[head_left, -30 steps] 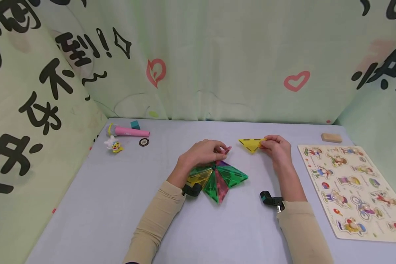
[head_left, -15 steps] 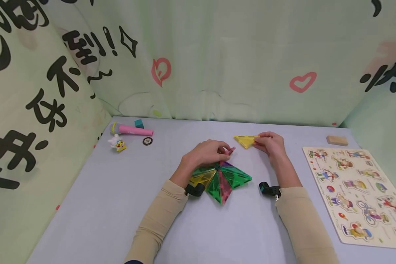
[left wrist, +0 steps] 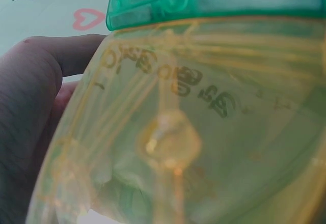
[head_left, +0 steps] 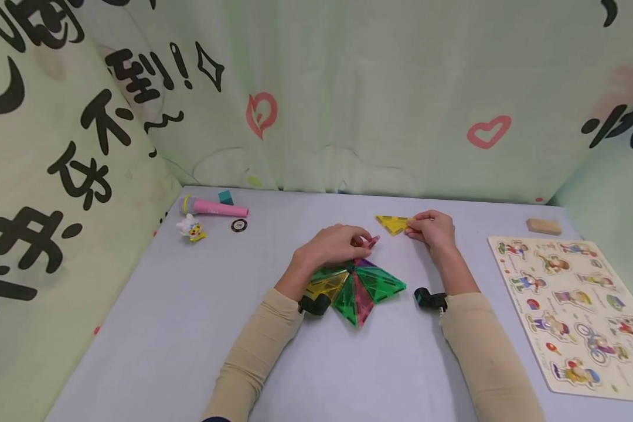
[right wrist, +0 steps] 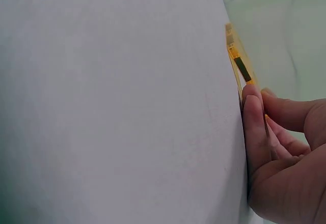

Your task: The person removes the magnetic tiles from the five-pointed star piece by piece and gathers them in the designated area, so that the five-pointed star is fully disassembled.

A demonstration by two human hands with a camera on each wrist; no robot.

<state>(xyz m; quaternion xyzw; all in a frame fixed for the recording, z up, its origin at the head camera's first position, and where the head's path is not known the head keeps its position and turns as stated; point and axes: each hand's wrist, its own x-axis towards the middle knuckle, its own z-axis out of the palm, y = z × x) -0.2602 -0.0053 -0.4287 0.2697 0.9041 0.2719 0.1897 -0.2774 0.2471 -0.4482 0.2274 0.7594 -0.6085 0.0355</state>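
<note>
Yellow tile [head_left: 392,224] is pinched in right hand [head_left: 435,232]; left hand [head_left: 336,246] seemingly pinches pink tile [head_left: 374,240], head view only.

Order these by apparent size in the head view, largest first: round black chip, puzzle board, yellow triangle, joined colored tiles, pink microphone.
Puzzle board
Joined colored tiles, partly behind the left hand
Pink microphone
Yellow triangle, partly covered by the right hand
Round black chip
</note>
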